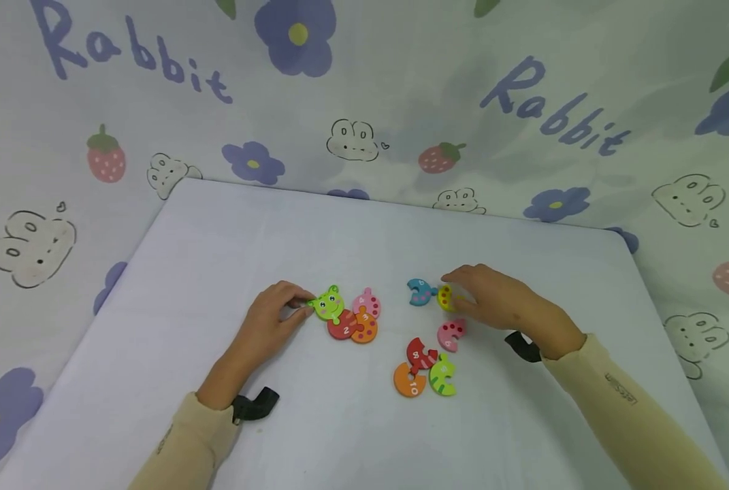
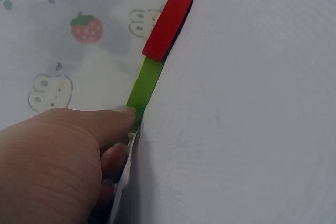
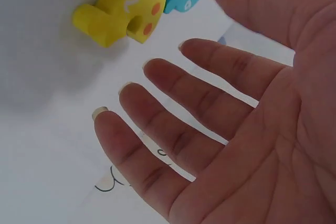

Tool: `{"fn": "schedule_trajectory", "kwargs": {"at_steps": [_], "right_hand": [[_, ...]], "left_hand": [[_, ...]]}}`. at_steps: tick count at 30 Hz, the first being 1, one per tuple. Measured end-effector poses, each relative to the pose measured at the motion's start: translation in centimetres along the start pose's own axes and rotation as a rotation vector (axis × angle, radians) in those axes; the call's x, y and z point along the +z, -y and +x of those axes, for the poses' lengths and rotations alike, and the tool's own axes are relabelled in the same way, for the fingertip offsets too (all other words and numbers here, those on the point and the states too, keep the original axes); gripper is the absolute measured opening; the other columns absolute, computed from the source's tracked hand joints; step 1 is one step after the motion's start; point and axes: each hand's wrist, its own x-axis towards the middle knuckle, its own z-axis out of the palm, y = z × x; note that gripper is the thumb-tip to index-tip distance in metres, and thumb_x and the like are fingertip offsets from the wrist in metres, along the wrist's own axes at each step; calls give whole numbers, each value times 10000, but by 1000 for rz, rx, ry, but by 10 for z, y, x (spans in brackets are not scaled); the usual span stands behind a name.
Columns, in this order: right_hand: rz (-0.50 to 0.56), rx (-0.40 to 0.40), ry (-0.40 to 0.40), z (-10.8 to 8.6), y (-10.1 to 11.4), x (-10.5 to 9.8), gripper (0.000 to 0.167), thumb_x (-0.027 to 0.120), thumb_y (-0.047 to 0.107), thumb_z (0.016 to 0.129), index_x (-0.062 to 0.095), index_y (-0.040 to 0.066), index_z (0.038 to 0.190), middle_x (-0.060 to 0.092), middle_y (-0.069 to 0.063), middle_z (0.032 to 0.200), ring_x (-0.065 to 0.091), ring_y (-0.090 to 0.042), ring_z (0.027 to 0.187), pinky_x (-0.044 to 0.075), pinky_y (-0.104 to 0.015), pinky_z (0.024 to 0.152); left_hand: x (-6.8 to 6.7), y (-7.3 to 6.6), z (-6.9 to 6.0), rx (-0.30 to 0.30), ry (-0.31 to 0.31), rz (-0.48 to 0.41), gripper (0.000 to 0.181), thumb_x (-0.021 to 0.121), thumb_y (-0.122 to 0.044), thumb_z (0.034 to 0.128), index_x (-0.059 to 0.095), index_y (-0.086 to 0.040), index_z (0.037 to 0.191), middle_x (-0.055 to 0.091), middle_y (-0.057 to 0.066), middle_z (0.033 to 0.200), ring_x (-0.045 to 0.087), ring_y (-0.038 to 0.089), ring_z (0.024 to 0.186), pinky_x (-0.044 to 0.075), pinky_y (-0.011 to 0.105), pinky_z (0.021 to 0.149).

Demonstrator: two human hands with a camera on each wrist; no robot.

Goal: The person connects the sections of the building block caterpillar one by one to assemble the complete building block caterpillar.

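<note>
My left hand [image 1: 272, 320] pinches the left edge of a green caterpillar-head puzzle piece [image 1: 329, 304] between thumb and fingers; the thumb lies against the green edge [image 2: 144, 85] in the left wrist view. Joined to the head are a red piece marked 2 [image 1: 342, 327], an orange piece marked 3 [image 1: 365, 329] and a pink piece [image 1: 367, 303]. Above the table, my right hand [image 1: 493, 296] has its fingers extended, apart from the yellow spotted piece [image 3: 131, 6] in the right wrist view. A blue spotted piece [image 1: 420, 292] lies beside the yellow one.
Nearer the front lie a pink piece [image 1: 451, 334], a red piece [image 1: 421, 354], an orange piece marked 10 [image 1: 409, 380] and a green piece [image 1: 442, 375]. The white tabletop [image 1: 217, 238] ends at a patterned cloth [image 1: 364, 88] behind.
</note>
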Motion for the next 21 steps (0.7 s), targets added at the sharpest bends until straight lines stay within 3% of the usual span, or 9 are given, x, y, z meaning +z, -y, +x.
{"fn": "schedule_trajectory", "kwargs": {"at_steps": [6,9,14,21], "right_hand": [[1,-5,-12,-14,3,9,673,843,336,899,590,81,1468,550,-161,1478,498,-387,1350,521,-554,1005],[-46,-18,-46,-19,5,16,695,875,367,864,612,95,1448,534,-160,1497,466,-390,1386,512,-555,1017],[-134,-72,-140,-25,13,25,629,889,322,855,658,100,1396,550,-144,1489,466,-382,1391,489,-557,1046],[-99,-149,-189,-31,13,36,586,874,340,871,680,81,1360,604,-114,1414,515,-348,1344,497,-519,1048]], "left_hand": [[0,0,0,-5,-3,3,232,794,-101,943,725,-144,1160,663,-35,1098,583,133,968,497,379,849],[1,0,-1,-3,-3,-2,229,794,-99,943,726,-141,1157,664,-32,1096,584,135,968,501,378,851],[1,1,-1,-5,-2,0,229,793,-99,944,726,-141,1158,663,-34,1097,584,135,968,504,375,850],[1,1,-1,4,-10,-3,227,792,-99,944,729,-145,1157,666,-33,1094,584,137,965,499,381,849]]}}
